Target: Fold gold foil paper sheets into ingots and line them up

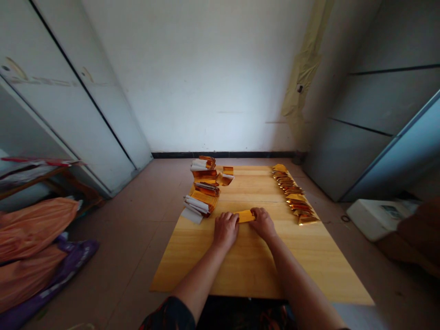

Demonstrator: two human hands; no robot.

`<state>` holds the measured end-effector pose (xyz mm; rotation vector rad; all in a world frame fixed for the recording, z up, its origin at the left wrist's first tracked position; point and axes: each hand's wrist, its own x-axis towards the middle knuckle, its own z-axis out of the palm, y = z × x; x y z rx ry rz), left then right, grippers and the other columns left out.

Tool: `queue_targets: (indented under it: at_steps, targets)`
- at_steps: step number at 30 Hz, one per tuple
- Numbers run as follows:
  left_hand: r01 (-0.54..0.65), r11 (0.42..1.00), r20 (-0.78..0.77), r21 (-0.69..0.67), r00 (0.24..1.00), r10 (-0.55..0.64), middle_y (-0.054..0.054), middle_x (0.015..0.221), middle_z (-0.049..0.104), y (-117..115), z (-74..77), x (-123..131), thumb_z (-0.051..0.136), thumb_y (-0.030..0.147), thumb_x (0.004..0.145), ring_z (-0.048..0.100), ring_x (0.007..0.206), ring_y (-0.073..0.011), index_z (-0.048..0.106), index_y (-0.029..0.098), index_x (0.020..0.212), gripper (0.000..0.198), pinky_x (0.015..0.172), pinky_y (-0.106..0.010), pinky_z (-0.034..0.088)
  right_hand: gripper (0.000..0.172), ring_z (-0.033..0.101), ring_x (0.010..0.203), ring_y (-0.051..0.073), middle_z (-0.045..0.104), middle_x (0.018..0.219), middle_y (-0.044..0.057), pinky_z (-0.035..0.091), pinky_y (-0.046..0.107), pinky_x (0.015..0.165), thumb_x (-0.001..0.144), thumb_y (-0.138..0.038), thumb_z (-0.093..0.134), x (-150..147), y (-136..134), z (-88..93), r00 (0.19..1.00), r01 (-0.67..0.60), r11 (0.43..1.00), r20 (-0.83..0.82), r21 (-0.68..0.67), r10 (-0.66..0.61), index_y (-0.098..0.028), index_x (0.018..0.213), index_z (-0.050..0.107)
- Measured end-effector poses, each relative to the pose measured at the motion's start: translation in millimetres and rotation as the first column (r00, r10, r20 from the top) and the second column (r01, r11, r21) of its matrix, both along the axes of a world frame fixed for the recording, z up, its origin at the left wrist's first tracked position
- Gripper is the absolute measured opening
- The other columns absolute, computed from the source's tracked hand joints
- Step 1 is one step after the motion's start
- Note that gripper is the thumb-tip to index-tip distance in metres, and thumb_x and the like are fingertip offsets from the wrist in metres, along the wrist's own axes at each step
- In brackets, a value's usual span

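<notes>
A gold paper sheet (245, 216) lies on the wooden board (254, 266), partly rolled or folded. My left hand (225, 228) is closed on its left end with fingers curled. Its right end is pinched by my right hand (262, 222), fingers curled too. Stacks of gold-and-white paper (203, 192) stand just left of my hands. A row of folded gold pieces (294, 192) runs along the board's right edge.
The board lies on a tiled floor before a white wall. White cabinet doors (85, 105) stand at left, grey panels (378, 110) at right. Orange and purple bags (34, 247) lie at left; a white box (374, 217) sits at right.
</notes>
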<state>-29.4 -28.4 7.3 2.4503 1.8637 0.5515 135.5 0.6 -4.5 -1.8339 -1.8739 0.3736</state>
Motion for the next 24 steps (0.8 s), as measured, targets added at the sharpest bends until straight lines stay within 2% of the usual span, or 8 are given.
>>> queue_targets:
  at_steps: [6, 10, 12, 16, 18, 21, 24]
  targets:
    - [-0.020, 0.999, 0.034, -0.029, 0.999, 0.021, -0.005, 0.095, 0.059, 5, -1.0, 1, 0.054, 0.026, 0.086, 0.052, 0.096, -0.0206, 0.063, 0.024, 0.099, 0.017, 0.079, -0.033, 0.037, 0.048, 0.057, 0.091, 0.017, 0.064, 0.098, 0.006, 0.041, 0.025, 0.082, 0.067, -0.011, 0.057, 0, 1, -1.4, 0.999, 0.002, 1.000, -0.048, 0.000, -0.002, -0.015, 0.114, 0.056]
    - [-0.016, 1.000, 0.066, -0.015, 0.998, 0.017, -0.004, 0.093, 0.059, 5, -3.2, 1, 0.056, 0.022, 0.083, 0.052, 0.094, -0.0203, 0.063, 0.023, 0.093, 0.012, 0.079, -0.033, 0.038, 0.050, 0.058, 0.091, 0.017, 0.065, 0.099, 0.007, 0.042, 0.024, 0.080, 0.066, -0.011, 0.059, 0, 1, -1.2, 0.999, 0.020, 1.000, -0.044, -0.005, -0.021, -0.014, 0.116, 0.055]
    - [0.018, 1.000, 0.082, 0.004, 0.996, -0.018, -0.004, 0.092, 0.060, 4, -4.3, 0, 0.055, 0.017, 0.081, 0.052, 0.094, -0.0201, 0.062, 0.023, 0.090, 0.013, 0.080, -0.033, 0.038, 0.047, 0.058, 0.091, 0.017, 0.064, 0.099, 0.006, 0.042, 0.024, 0.079, 0.066, -0.011, 0.060, 0, 1, -0.6, 0.999, 0.019, 1.000, -0.037, 0.004, -0.018, -0.016, 0.112, 0.057]
    - [0.092, 0.996, 0.090, 0.018, 0.992, -0.094, -0.004, 0.087, 0.060, 0, -5.1, -3, 0.054, 0.011, 0.079, 0.053, 0.092, -0.0196, 0.063, 0.022, 0.085, 0.016, 0.078, -0.033, 0.038, 0.028, 0.058, 0.089, 0.017, 0.063, 0.093, 0.006, 0.042, 0.025, 0.080, 0.069, -0.015, 0.058, 0, -2, 1.3, 0.999, -0.019, 1.000, -0.050, 0.016, 0.020, -0.018, 0.096, 0.061]
    - [0.108, 0.994, 0.091, 0.036, 0.990, -0.111, -0.005, 0.087, 0.060, -3, -4.9, -4, 0.055, 0.015, 0.079, 0.053, 0.092, -0.0202, 0.063, 0.022, 0.084, 0.012, 0.078, -0.034, 0.039, 0.027, 0.057, 0.090, 0.017, 0.062, 0.092, 0.005, 0.042, 0.025, 0.080, 0.067, -0.014, 0.058, 2, -3, 1.4, 0.994, -0.041, 0.999, -0.099, 0.032, 0.044, -0.019, 0.093, 0.060]
    - [0.119, 0.990, 0.101, 0.073, 0.987, -0.126, -0.005, 0.087, 0.060, -5, -5.1, -5, 0.055, 0.024, 0.083, 0.052, 0.091, -0.0201, 0.064, 0.021, 0.080, 0.010, 0.079, -0.034, 0.039, 0.035, 0.058, 0.089, 0.017, 0.061, 0.095, 0.005, 0.045, 0.026, 0.079, 0.062, -0.012, 0.057, 6, -7, -1.2, 0.970, -0.062, 0.997, -0.230, 0.056, 0.073, -0.019, 0.096, 0.057]
    - [0.117, 0.991, 0.114, 0.072, 0.986, -0.125, -0.005, 0.085, 0.061, -4, -6.0, -4, 0.052, 0.021, 0.084, 0.053, 0.089, -0.0184, 0.063, 0.020, 0.074, 0.015, 0.079, -0.032, 0.040, 0.038, 0.058, 0.085, 0.016, 0.060, 0.095, 0.003, 0.046, 0.026, 0.076, 0.060, -0.013, 0.055, 10, -10, -5.7, 0.934, -0.060, 0.997, -0.349, 0.056, 0.076, -0.018, 0.098, 0.054]
